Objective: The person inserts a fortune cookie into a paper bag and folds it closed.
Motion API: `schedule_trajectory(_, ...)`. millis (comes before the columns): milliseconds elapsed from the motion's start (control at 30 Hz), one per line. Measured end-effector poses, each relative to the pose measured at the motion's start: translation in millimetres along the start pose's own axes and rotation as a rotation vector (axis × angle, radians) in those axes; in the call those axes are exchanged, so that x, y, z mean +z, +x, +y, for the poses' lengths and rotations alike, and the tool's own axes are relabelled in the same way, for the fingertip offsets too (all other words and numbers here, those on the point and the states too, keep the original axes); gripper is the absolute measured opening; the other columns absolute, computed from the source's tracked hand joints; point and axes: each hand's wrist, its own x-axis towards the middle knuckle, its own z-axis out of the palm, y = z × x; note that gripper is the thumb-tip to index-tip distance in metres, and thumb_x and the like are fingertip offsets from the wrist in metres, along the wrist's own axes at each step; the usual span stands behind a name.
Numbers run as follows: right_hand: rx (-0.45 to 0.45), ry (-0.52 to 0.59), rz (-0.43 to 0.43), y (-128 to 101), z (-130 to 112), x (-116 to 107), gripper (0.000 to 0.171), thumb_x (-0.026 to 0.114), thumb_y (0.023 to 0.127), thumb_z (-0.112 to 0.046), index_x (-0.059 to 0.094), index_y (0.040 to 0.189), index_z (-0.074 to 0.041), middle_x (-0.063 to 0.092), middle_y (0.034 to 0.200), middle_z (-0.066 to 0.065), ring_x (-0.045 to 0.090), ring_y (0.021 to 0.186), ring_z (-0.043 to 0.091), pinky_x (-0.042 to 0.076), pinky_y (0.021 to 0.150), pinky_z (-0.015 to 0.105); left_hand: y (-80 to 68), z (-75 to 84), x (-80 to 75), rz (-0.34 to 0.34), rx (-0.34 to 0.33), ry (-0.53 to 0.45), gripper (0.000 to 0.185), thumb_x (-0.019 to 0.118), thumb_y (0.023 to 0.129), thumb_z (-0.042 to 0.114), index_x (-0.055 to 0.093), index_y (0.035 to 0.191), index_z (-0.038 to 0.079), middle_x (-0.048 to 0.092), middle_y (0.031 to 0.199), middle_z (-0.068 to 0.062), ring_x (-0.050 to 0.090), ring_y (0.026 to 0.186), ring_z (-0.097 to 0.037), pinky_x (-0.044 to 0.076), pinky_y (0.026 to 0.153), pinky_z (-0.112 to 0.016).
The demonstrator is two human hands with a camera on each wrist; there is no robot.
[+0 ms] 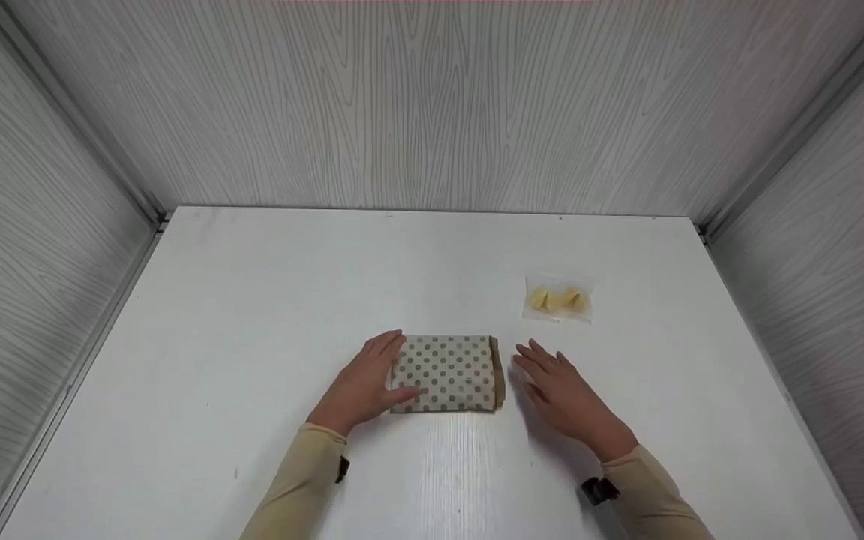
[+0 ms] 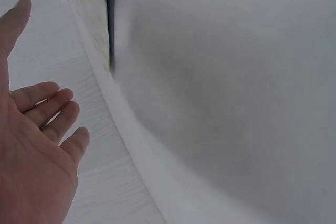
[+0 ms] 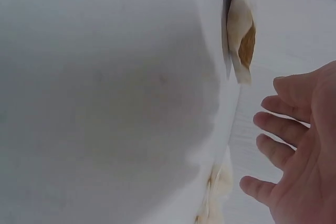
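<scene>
White table (image 1: 252, 315), clear packet (image 1: 558, 299), perhaps yellow sweets, near right hand (image 1: 563, 397)

Bright, even overhead light; soft shadows; wrist views blurred, washed out up close.

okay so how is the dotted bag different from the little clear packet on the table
The dotted bag is opaque brown paper with a dot pattern; the clear packet is see-through and shows yellow pieces inside. The dotted bag looks larger than the packet. The dotted bag lies between the hands, with the left hand resting on its edge and the right hand just beside it; the packet lies farther back on the right, untouched. Both lie flat on the white table.
</scene>
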Motion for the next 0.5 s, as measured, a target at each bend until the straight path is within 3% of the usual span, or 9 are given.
schedule_trajectory(133, -0.075, -0.015, -0.006, 3, -6, 4, 0.047, 0.060, 0.097, -0.006, 0.048, 0.142, 0.003, 0.040, 0.151, 0.015, 0.030, 0.141, 0.033, 0.027, 0.110, 0.059, 14.1, 13.1, 8.3, -0.044, 0.061, -0.018, 0.103, 0.078, 0.080, 0.052, 0.028, 0.151, -0.004, 0.028, 0.156, -0.016, 0.024, 0.143, -0.028, 0.023, 0.116, -0.038)
schedule_trajectory(267, -0.126, -0.043, -0.004, 4, -8, 10, 0.046, 0.059, 0.096, -0.006, 0.050, 0.141, 0.001, 0.042, 0.150, 0.013, 0.033, 0.140, 0.033, 0.030, 0.108, 0.060, 28.2, 23.8, 16.7, -0.105, 0.071, -0.010, 0.112, 0.081, 0.075, 0.055, 0.024, 0.153, -0.002, 0.024, 0.158, -0.015, 0.021, 0.145, -0.029, 0.020, 0.117, -0.037)
schedule_trajectory(500, -0.120, -0.074, -0.048, 5, -10, 14, 0.045, 0.056, 0.100, -0.012, 0.050, 0.143, -0.003, 0.043, 0.150, 0.011, 0.033, 0.140, 0.032, 0.030, 0.109, 0.059, 45.1, 37.4, 27.2, -0.173, 0.074, 0.096, 0.118, 0.080, 0.073, 0.058, 0.018, 0.156, 0.001, 0.019, 0.160, -0.013, 0.015, 0.147, -0.027, 0.013, 0.118, -0.035)
